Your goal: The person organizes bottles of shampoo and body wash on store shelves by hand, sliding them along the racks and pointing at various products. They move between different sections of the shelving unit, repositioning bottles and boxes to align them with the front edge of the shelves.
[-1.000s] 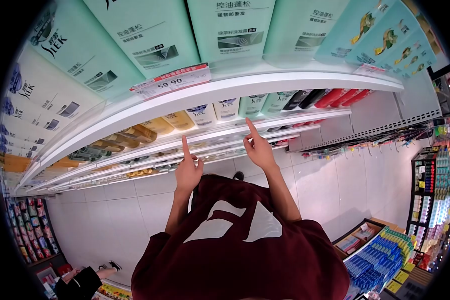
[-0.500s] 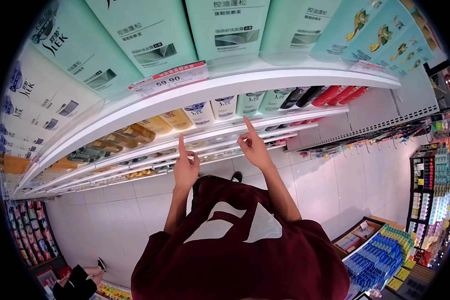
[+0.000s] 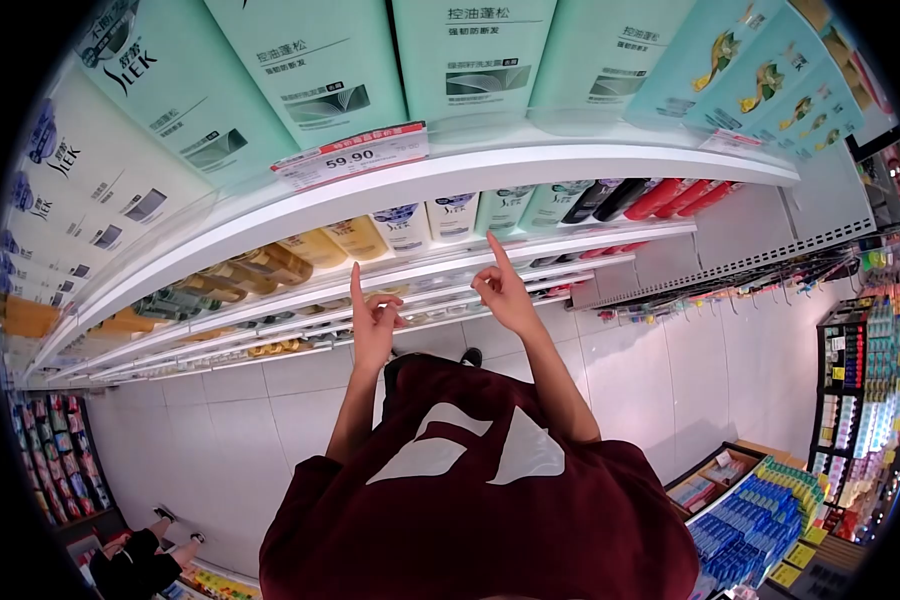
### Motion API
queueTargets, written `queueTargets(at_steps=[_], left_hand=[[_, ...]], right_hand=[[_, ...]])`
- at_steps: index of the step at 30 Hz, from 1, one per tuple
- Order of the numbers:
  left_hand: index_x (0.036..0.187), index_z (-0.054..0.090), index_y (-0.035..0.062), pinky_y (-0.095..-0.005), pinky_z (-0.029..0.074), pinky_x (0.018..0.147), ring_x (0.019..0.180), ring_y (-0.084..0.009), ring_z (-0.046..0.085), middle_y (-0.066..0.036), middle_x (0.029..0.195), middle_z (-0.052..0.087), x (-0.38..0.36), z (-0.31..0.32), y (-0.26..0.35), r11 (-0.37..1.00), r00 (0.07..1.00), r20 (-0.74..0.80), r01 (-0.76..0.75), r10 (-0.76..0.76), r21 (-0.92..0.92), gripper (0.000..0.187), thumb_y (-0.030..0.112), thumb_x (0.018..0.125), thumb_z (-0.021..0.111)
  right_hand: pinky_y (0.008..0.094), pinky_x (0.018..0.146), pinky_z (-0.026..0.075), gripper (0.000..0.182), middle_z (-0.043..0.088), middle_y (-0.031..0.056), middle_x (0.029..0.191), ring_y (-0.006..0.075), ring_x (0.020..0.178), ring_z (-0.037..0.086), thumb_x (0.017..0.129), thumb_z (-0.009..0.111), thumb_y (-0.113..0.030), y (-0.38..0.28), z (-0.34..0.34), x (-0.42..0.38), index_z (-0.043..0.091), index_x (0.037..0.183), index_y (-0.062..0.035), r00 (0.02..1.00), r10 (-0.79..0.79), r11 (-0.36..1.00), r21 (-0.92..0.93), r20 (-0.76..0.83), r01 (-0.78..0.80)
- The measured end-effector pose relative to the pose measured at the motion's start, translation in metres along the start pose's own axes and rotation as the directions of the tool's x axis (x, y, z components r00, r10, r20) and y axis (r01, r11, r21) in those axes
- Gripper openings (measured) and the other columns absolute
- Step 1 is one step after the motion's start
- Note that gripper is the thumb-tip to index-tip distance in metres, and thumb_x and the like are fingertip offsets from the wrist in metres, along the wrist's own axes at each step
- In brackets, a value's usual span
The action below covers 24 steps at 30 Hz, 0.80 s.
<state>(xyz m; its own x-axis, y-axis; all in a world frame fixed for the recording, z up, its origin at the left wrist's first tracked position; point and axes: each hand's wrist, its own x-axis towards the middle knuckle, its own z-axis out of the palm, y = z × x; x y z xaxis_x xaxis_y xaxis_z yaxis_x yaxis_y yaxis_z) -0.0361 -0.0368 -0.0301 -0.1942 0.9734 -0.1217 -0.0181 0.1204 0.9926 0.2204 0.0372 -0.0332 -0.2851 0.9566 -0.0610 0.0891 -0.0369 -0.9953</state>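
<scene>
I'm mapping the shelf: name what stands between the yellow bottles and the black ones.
The head view shows two white bottles, then two mint-green bottles, left to right, standing between them.

I read 59.90 on the red-banded price tag (image 3: 350, 158); the band's own characters come through too blurred for me. SLEK stands on the upper-left mint bottle (image 3: 185, 95), on the large white bottle (image 3: 120, 165) beside it and on a small white bottle (image 3: 453, 217) below. I make out 控油蓬松 and 强韧防断发 on the top-centre mint bottle (image 3: 475, 55); its finer print I can't resolve.
</scene>
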Motion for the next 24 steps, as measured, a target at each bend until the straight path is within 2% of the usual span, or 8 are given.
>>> queueTargets(at_steps=[6, 8, 11, 14, 16, 24], left_hand=[[0.165, -0.001, 0.018, -0.0265, 0.056, 0.065, 0.069, -0.012, 0.063, -0.01, 0.097, 0.067, 0.0009, -0.0007, -0.0038, 1.0, 1.0, 0.006, 0.002, -0.002, 0.004, 0.092, -0.007, 0.094, 0.052], [0.165, -0.001, 0.018, -0.0263, 0.056, 0.066, 0.069, -0.0117, 0.062, -0.009, 0.097, 0.067, 0.0002, -0.0006, -0.0042, 1.0, 1.0, 0.008, -0.001, 0.001, 0.015, 0.092, -0.007, 0.094, 0.052], [0.165, -0.002, 0.0178, -0.026, 0.056, 0.066, 0.07, -0.0115, 0.062, -0.009, 0.096, 0.067, 0.0029, -0.001, -0.003, 0.998, 0.999, -0.009, -0.053, 0.053, 0.039, 0.092, -0.007, 0.094, 0.052], [0.165, -0.002, 0.0177, -0.0264, 0.056, 0.066, 0.07, -0.0118, 0.062, -0.009, 0.095, 0.067, 0.0032, -0.0012, -0.0049, 0.998, 0.999, 0.002, -0.046, 0.046, 0.037, 0.092, -0.007, 0.094, 0.051], [0.165, -0.002, 0.0177, -0.027, 0.056, 0.067, 0.071, -0.0125, 0.063, -0.008, 0.094, 0.067, 0.0037, -0.0011, -0.0075, 0.994, 1.0, 0.022, -0.014, 0.012, 0.108, 0.092, -0.006, 0.094, 0.051], [0.165, 0.0, 0.0178, -0.0276, 0.057, 0.068, 0.072, -0.0126, 0.064, -0.008, 0.093, 0.066, 0.0012, -0.0029, -0.003, 0.995, 1.0, 0.013, -0.009, 0.008, 0.095, 0.091, -0.007, 0.093, 0.051]], right_hand=[[0.0235, 0.064, 0.044, 0.088, 0.068, 0.0016, 0.085, 0.0069, 0.064, 0.048, 0.09, 0.065, -0.001, -0.0046, 0.0016, 0.001, 0.021, 0.164, -0.0166, 0.998, -0.033, 0.999, -0.02, -0.048, 0.032], [0.024, 0.064, 0.045, 0.088, 0.068, 0.002, 0.085, 0.0077, 0.064, 0.049, 0.09, 0.065, -0.002, -0.0018, 0.0006, 0.002, 0.02, 0.164, -0.0175, 0.995, -0.086, 0.996, -0.008, -0.046, 0.086], [0.0245, 0.065, 0.045, 0.088, 0.068, 0.002, 0.084, 0.0083, 0.064, 0.05, 0.09, 0.065, -0.003, 0.0023, 0.0013, 0.0004, 0.02, 0.164, -0.0173, 1.0, -0.009, 0.999, -0.053, -0.027, 0.007], [0.0247, 0.065, 0.046, 0.088, 0.068, 0.002, 0.084, 0.0085, 0.063, 0.05, 0.09, 0.065, -0.003, 0.001, 0.0016, 0.0001, 0.02, 0.164, -0.0172, 0.999, -0.022, 0.996, -0.083, -0.035, 0.019], [0.0248, 0.064, 0.046, 0.088, 0.068, 0.0021, 0.084, 0.0085, 0.063, 0.05, 0.09, 0.065, -0.003, 0.0007, 0.0013, 0.0011, 0.02, 0.164, -0.0173, 0.999, -0.02, 0.996, -0.082, -0.036, 0.017], [0.0251, 0.064, 0.045, 0.089, 0.068, 0.0031, 0.084, 0.0088, 0.063, 0.05, 0.09, 0.064, -0.001, 0.0012, 0.0026, 0.0001, 0.019, 0.165, -0.0173, 0.998, -0.027, 0.998, -0.061, -0.048, 0.024]])
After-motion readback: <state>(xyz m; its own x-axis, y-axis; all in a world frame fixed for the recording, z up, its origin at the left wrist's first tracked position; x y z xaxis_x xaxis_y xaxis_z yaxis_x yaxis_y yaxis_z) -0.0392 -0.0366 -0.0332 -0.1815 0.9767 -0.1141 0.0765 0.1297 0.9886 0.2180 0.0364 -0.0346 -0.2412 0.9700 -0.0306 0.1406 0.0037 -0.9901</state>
